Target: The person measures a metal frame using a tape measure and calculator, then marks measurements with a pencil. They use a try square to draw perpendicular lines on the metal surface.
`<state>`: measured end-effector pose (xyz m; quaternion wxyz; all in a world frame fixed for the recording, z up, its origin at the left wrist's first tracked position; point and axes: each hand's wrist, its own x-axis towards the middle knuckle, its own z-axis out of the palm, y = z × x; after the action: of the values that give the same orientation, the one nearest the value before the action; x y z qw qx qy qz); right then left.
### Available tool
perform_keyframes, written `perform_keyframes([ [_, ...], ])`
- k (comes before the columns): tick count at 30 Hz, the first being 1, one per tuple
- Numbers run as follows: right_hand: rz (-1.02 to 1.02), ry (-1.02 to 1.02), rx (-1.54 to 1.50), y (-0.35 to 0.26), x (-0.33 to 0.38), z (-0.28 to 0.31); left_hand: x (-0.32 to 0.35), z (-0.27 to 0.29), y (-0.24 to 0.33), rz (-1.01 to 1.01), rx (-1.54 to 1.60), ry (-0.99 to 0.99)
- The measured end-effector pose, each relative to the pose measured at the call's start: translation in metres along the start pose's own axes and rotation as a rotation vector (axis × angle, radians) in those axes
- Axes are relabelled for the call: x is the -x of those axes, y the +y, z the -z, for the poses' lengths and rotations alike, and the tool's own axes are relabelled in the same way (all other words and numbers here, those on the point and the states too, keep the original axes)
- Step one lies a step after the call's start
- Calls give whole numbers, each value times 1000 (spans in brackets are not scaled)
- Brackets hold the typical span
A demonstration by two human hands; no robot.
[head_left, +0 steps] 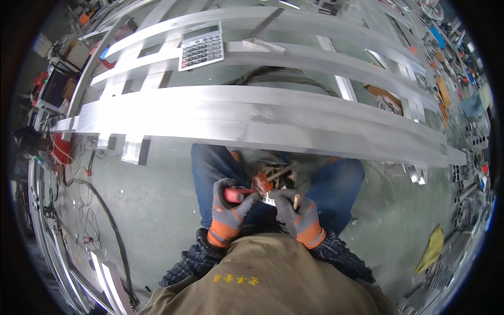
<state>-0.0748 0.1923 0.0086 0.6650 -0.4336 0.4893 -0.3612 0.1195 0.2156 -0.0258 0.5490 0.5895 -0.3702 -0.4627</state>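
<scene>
In front of my lap, my left hand [226, 210], in a grey and orange glove, is closed around a red tape measure [237, 195]. A short length of its white blade [268, 200] spans to my right hand [296, 214], gloved alike, whose fingers pinch the blade's end. A thin wooden stick, perhaps a pencil [296, 201], sticks up from between the right fingers. Just beyond the hands, between my knees, lie an orange-brown object [261, 183] and a wooden handle [281, 172] among other tools, partly hidden.
Long silver metal bars [252, 116] cross in front of me on a frame of crosspieces. A calculator [202, 47] rests on the bars beyond. Black cable [107, 210] runs along the floor at left. More metal profiles [107, 278] are at lower left; a yellow cloth [431, 248] lies at right.
</scene>
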Motion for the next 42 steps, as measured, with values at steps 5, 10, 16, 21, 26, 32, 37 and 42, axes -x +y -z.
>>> perform_keyframes([
  [5, -15, -42, -61, -6, -12, -2, -6, 10, 4, -63, -17, -29],
  [10, 132, 19, 139, -20, -13, 9, -43, 48, 49, -277, -217, 33],
  [16, 312, 143, 238, -50, -26, 39, -169, 133, 117, -609, -962, 156],
  [21, 438, 229, 673, -120, -91, 80, -212, 154, 131, -205, -1198, 86],
  [26, 698, 412, 1109, -143, -218, 121, -227, 153, 131, -186, -1212, -11],
  [32, 250, 287, 1520, -196, -322, 55, -180, 153, 145, -448, -1280, 139],
  [37, 339, 279, 1693, -175, -370, 57, -133, 143, 130, -487, -1089, 194],
  [42, 275, 145, 1822, -191, -363, 36, -97, 121, 121, -493, -1042, 170],
])
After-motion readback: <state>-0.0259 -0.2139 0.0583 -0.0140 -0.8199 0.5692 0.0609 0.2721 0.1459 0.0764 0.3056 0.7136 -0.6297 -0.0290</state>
